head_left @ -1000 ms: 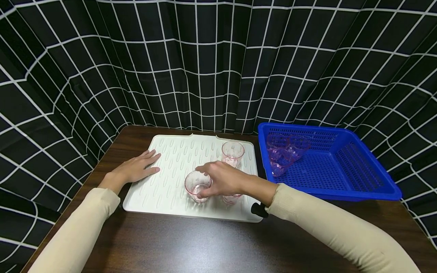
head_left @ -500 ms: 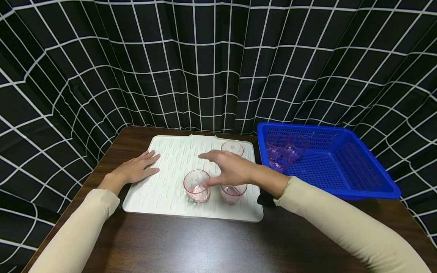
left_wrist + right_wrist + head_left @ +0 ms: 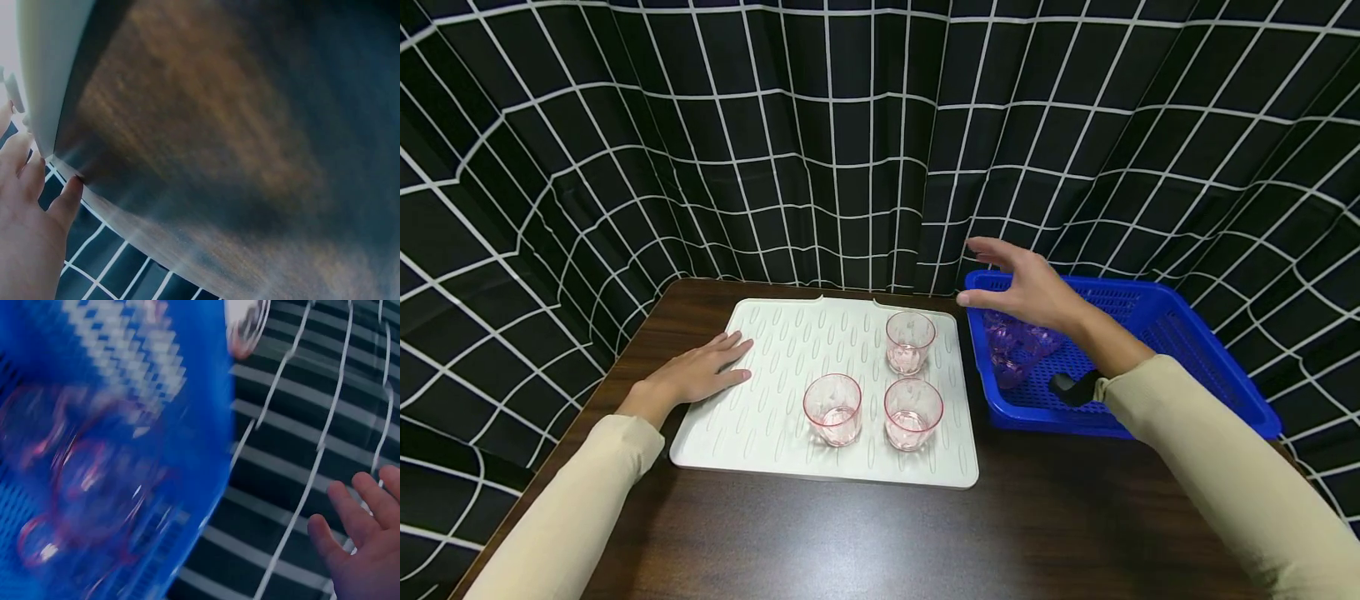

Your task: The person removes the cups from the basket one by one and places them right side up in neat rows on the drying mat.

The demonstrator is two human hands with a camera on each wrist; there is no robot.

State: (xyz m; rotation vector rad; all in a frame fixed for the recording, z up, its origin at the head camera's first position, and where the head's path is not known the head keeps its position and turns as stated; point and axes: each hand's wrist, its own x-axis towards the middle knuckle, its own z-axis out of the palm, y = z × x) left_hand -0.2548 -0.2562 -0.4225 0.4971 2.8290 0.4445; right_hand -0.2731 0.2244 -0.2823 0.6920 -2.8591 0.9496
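A white ridged drying mat (image 3: 782, 417) bears three clear pink-tinted glasses: a back one (image 3: 908, 354), a front-left one (image 3: 837, 421) and a front-right one (image 3: 911, 423), all upright. My left hand (image 3: 700, 372) rests flat on the mat's left edge, fingers spread; the left wrist view shows the same hand (image 3: 31, 212) beside the pale edge. Over the near-left corner of a blue plastic basket (image 3: 1206, 350) hovers my right hand (image 3: 1030, 287), fingers apart, holding nothing. Beneath it several pink glasses (image 3: 1011, 354) lie in the basket, blurred in the right wrist view.
A dark wooden table (image 3: 820, 533) carries the mat and the basket side by side. Behind and around them hangs a black curtain (image 3: 850, 150) with white grid lines. A black strap (image 3: 1071, 387) shows at the right wrist.
My right hand has let go of the front-left glass and moved right and away from me, from the mat to above the basket. My left hand has stayed put.
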